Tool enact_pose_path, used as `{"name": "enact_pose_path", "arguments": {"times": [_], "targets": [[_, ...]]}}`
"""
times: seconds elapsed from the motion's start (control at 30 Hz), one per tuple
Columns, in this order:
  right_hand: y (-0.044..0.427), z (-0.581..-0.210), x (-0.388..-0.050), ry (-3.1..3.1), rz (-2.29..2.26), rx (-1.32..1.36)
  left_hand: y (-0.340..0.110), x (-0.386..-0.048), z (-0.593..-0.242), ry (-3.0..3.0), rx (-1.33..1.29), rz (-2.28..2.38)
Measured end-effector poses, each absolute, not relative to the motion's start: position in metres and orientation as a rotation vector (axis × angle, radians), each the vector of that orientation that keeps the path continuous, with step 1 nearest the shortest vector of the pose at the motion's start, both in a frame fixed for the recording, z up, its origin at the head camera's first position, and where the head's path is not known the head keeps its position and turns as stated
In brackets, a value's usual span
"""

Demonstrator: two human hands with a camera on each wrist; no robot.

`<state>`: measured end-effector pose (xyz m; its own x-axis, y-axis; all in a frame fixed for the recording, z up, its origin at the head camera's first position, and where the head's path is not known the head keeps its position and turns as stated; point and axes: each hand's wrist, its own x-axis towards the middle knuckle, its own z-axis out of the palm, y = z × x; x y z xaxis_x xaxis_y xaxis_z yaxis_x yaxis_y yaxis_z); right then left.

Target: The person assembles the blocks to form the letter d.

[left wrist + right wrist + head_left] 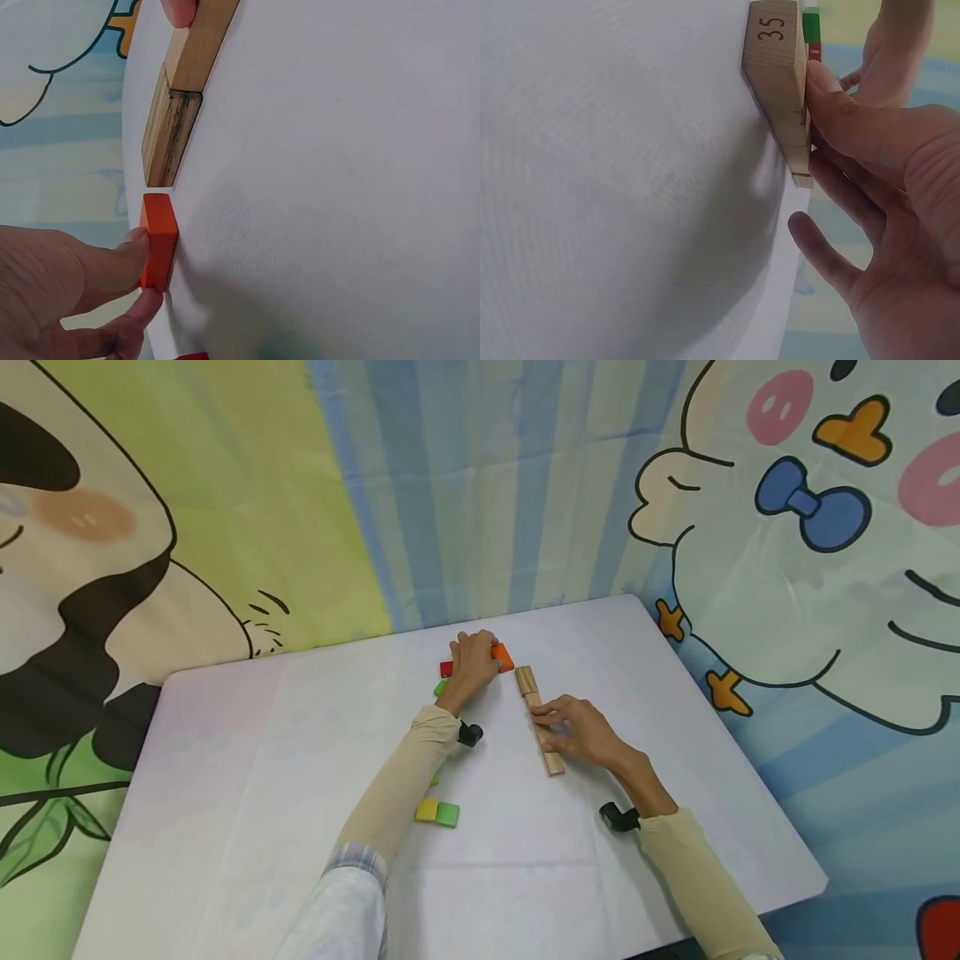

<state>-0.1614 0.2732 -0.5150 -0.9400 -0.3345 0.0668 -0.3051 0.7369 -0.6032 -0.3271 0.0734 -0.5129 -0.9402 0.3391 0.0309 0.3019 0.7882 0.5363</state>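
Observation:
My left hand (472, 664) is at the far side of the table, with its fingertips on an orange block (159, 232). One digit lies against the block's side and another touches its near end in the left wrist view. My right hand (585, 731) reaches in from the right, and its fairly straight fingers touch the side of a row of wooden blocks (552, 764). The closest wooden block (775, 34) bears the number 35 in the right wrist view. A small gap separates the orange block from the wooden row.
A red block (446, 669) and a green block (440, 687) lie left of my left hand. Closer on the table (262, 827) are a yellow block (427, 810) and a light green block (447, 814), side by side. My left forearm partly covers another green piece (435, 778).

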Motion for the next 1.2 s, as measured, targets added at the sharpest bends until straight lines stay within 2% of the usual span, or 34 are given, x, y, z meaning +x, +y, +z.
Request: {"name": "enact_pose_path", "arguments": {"times": [0.53,1.2], "targets": [[0.272,-0.513,-0.164,2.858,-1.001,-0.440,0.093,-0.334,-0.512,2.833,0.553,0.898],[0.272,-0.514,-0.164,2.858,-1.005,-0.454,0.093,-0.334,-0.518,2.788,0.618,0.894]]}}
